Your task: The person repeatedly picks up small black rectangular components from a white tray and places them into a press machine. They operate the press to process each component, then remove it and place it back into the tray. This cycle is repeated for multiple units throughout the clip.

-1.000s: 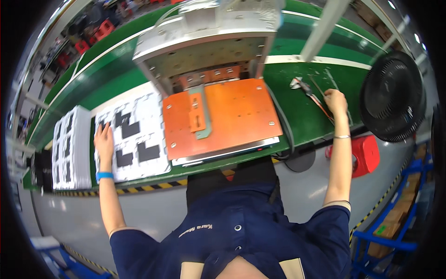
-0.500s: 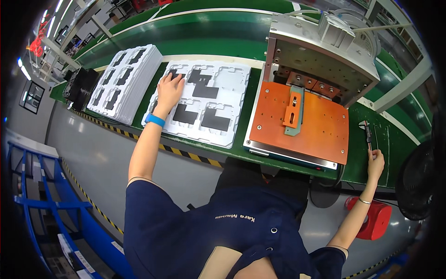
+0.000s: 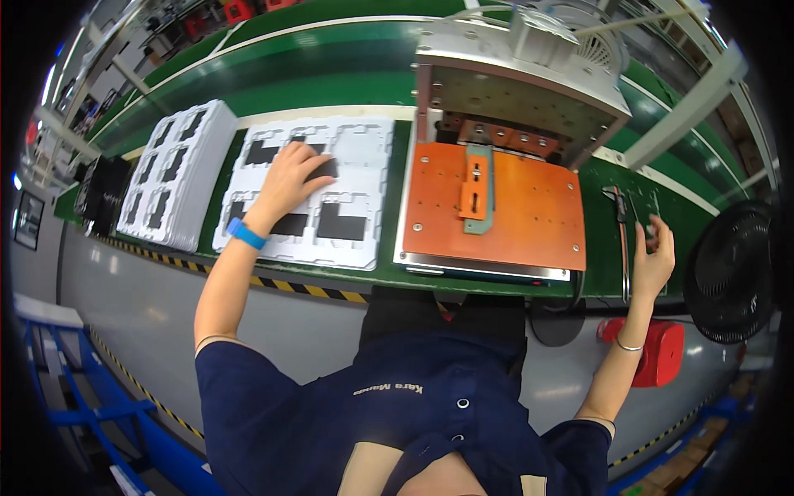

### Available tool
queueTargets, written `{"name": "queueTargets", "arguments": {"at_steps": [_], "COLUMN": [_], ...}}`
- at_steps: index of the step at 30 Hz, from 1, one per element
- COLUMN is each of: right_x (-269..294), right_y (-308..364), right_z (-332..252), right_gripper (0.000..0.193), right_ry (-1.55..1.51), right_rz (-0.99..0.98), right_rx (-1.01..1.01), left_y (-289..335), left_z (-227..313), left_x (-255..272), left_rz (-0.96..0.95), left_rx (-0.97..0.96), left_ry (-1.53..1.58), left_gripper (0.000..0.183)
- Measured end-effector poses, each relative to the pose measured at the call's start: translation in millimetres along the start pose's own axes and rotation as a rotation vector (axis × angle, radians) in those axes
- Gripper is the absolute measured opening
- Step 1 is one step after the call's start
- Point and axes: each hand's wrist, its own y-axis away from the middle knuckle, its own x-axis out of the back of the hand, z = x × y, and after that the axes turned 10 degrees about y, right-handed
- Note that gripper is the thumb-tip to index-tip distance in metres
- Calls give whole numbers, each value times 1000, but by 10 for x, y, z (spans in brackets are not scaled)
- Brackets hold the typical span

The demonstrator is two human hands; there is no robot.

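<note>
My left hand [image 3: 289, 182], with a blue band on its wrist, reaches over a white moulded tray [image 3: 372, 140]. Its fingers are apart, thumb and forefinger on either side of a black flat piece [image 3: 324, 168]. Whether they press on it is unclear. An L-shaped black piece [image 3: 342, 221] sits in the tray's near right pocket; another piece [image 3: 263, 152] lies at the far left. On the right, my right hand [image 3: 653, 260] hovers beside a digital caliper [image 3: 622, 236], fingers apart and slightly bent. A thin rod-like tool [image 3: 635, 211] lies by its fingertips.
Between my hands stands a press fixture with an orange plate [image 3: 529, 207] and a slotted orange block [image 3: 475, 186]. A stack of white trays [image 3: 178, 178] with black pieces stands left. A black fan [image 3: 732, 273] is at far right, a red stool [image 3: 659, 351] below.
My left hand has shifted from the tray's far left pocket to the black piece in the middle column. My right hand has come off the caliper's near end and moved up alongside it.
</note>
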Motion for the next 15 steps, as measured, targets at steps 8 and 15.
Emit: {"name": "queueTargets", "arguments": {"at_steps": [8, 15], "right_x": [1213, 1691], "right_y": [419, 317], "right_z": [-1385, -1844], "right_gripper": [44, 16], "right_ry": [-1071, -1391], "right_rz": [780, 708], "right_rx": [812, 985], "left_y": [-47, -165], "left_z": [-92, -21], "left_x": [-160, 117], "left_rz": [-8, -128], "left_rx": [230, 355], "left_ry": [162, 94], "left_gripper": [40, 40]}}
